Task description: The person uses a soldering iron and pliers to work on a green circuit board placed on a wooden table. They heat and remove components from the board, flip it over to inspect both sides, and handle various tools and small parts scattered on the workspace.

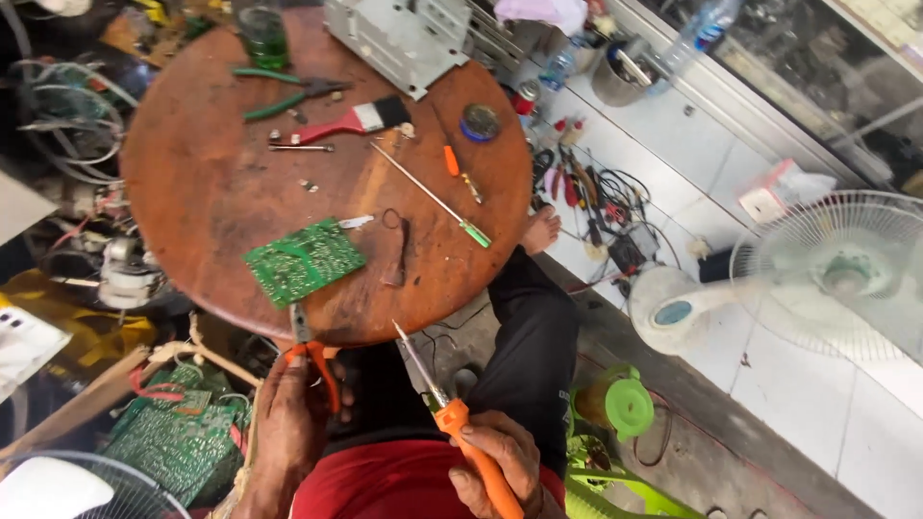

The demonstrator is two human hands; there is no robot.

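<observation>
Cluttered workshop floor surrounds a round wooden tabletop (192,183), with white tiles and a white floor fan (827,274) to the right and tangled wires and scrap boards to the left.

On the near part of the tabletop lies a green circuit board (304,259), flat, its long axis running from near left to far right. The left hand (288,423) is closed around the orange handles of a pair of pliers (310,351), whose metal nose points away from the person and reaches the near edge of the board; whether it actually bites the board I cannot tell. The right hand (495,461) is wrapped around the orange grip of a soldering iron (437,394), held low over the lap, just off the near rim of the tabletop. Its thin metal shaft slants up and to the left, the tip ending at the rim, to the right of the board and apart from it. So the board lies far and left of the iron's tip, and the left hand is the nearer of the two.

Farther across the tabletop lie a long green-handled screwdriver (433,197), a red-handled paintbrush (351,122), green-handled pliers (288,94), a small round tin (480,122) and a grey metal chassis (404,38) at the far edge.
</observation>
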